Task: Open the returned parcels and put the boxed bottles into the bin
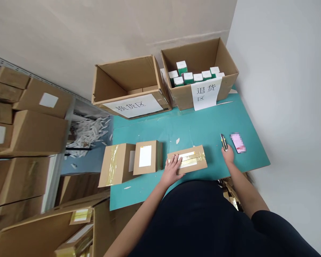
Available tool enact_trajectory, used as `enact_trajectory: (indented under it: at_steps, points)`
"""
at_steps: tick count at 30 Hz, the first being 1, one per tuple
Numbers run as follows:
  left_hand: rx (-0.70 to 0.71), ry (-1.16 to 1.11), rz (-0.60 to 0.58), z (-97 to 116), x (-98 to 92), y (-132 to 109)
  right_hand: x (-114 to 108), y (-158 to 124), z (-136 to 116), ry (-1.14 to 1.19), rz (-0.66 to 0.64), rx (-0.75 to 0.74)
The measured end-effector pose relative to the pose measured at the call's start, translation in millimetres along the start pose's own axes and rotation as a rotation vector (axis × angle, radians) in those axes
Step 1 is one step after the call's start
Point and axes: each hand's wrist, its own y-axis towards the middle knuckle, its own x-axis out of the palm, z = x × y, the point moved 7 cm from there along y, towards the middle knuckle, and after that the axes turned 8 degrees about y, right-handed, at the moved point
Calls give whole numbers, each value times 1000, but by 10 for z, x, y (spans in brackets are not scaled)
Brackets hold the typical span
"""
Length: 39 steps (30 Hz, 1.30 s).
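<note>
My left hand (173,170) lies with its fingers spread on top of a small taped cardboard box (200,161), at the table's near side. Yellowish tape and a white label show on that box. Over to the right, my right hand (228,155) is closed around a utility knife (224,142) with a black and yellow handle, apart from the box. A phone (238,142) with a pink, blurred screen lies just right of the knife. Left of the taped box stand a labelled carton (145,159) and another taped carton (113,166).
At the back of the green table (160,130) stand a signed open carton (123,76) and a second open carton (183,98) holding several white-and-green boxes (188,77). Shelves of cartons (40,132) line the left. A large open box (101,228) with parcels sits low at front left.
</note>
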Motion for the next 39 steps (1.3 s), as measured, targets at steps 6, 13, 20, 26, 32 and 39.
enact_trajectory:
  at_steps: [6, 13, 20, 26, 32, 39]
  points:
    - [1, 1, -12, 12, -14, -5, 145, 60, -5, -211, 3, -50]
    - [26, 48, 18, 78, -106, -12, 130, -74, -12, -234, 86, -4]
    - [86, 38, 80, 207, -270, -59, -73, -226, -677, -47, 8, -247]
    - [135, -43, 36, 332, -290, -65, 87, -936, -1866, -71, -438, -864]
    - [138, 0, -8, 395, -207, 5, 351, -1292, -2229, -393, -612, -1049]
    - [118, -6, -12, 435, -102, 62, 392, -1238, -2328, -538, -583, -1094]
